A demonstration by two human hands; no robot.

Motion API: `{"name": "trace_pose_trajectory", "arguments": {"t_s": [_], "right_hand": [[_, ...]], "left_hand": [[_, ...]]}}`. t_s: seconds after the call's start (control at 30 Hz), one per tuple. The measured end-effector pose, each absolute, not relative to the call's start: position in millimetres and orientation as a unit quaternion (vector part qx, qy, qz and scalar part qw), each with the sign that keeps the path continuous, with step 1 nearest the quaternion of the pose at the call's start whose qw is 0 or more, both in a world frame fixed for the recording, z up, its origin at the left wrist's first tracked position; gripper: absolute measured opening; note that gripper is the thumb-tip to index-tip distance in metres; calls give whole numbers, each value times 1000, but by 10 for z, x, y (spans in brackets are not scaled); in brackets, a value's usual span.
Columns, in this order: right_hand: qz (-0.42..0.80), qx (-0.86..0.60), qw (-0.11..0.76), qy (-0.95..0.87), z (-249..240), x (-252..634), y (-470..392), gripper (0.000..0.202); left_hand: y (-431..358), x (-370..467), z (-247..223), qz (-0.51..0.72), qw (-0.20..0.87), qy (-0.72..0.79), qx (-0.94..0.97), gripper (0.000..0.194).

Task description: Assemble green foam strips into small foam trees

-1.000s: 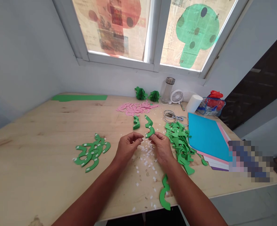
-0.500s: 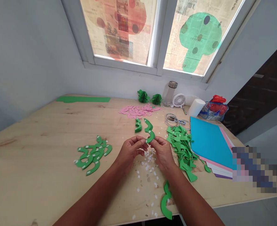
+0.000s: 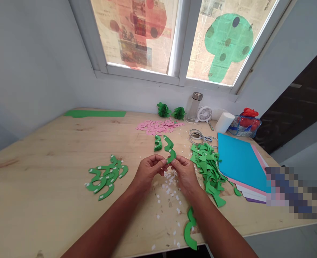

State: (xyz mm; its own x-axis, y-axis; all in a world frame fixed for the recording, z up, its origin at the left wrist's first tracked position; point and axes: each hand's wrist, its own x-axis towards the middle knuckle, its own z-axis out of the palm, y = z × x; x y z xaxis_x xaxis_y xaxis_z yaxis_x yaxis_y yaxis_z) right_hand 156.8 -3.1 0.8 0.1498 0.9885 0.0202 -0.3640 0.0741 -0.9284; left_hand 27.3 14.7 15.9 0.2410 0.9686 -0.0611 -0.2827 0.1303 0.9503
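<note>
Both hands pinch the lower end of a wavy green paper cutout point(image 3: 169, 146), which looks layered and carries small white tabs. My left hand point(image 3: 151, 168) grips it from the left, thumb on top and the other fingers curled beneath. From the right, my right hand point(image 3: 184, 172) closes thumb and fingers on the same end. Just left of it stands a small layered green cutout stack point(image 3: 158, 143). A loose pile of green wavy cutouts with white tabs point(image 3: 107, 177) lies left of my left hand. Another green cutout point(image 3: 190, 231) rests under my right forearm near the table edge.
Green scraps point(image 3: 208, 168) and coloured sheets point(image 3: 241, 161) lie to the right, with scissors point(image 3: 197, 137) behind. White bits point(image 3: 171, 184) litter the wooden table. Pink cutouts point(image 3: 158, 126), green paper pompoms point(image 3: 164, 110), a bottle point(image 3: 194, 107) and a fan point(image 3: 204, 114) are farther back.
The held green cutout has shifted very slightly left. My left fingers are drawn a little closer together beneath it. The piles have not moved.
</note>
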Motion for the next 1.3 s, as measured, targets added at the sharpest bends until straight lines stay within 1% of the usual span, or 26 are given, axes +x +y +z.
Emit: {"name": "trace_pose_trajectory", "arguments": {"t_s": [0.17, 0.37, 0.47, 0.57, 0.67, 0.8, 0.93, 1.0, 1.17, 1.3], "right_hand": [[535, -420, 633, -371, 14, 1580, -32, 13], [535, -409, 642, -367, 67, 1579, -46, 21], [513, -421, 643, -382, 73, 1577, -49, 26], [473, -457, 625, -419, 73, 1574, -44, 24], [463, -474, 617, -426, 70, 1572, -28, 21], [469, -479, 611, -420, 88, 1571, -22, 21], [485, -471, 597, -431, 141, 1556, -50, 20], [499, -460, 586, -443, 159, 1543, -67, 19], [527, -440, 569, -453, 123, 1517, -79, 22], [525, -436, 557, -473, 78, 1516, -70, 26]], "left_hand": [[145, 264, 177, 486, 618, 393, 476, 19], [117, 262, 241, 492, 564, 416, 516, 17], [106, 268, 240, 490, 530, 434, 539, 19], [97, 276, 222, 488, 499, 448, 559, 19], [99, 275, 213, 483, 483, 452, 573, 20], [150, 233, 221, 497, 525, 432, 539, 21], [210, 187, 212, 520, 584, 417, 463, 30], [219, 183, 203, 516, 604, 408, 450, 31], [210, 201, 187, 513, 604, 408, 453, 30], [210, 203, 182, 524, 596, 405, 454, 27]]}}
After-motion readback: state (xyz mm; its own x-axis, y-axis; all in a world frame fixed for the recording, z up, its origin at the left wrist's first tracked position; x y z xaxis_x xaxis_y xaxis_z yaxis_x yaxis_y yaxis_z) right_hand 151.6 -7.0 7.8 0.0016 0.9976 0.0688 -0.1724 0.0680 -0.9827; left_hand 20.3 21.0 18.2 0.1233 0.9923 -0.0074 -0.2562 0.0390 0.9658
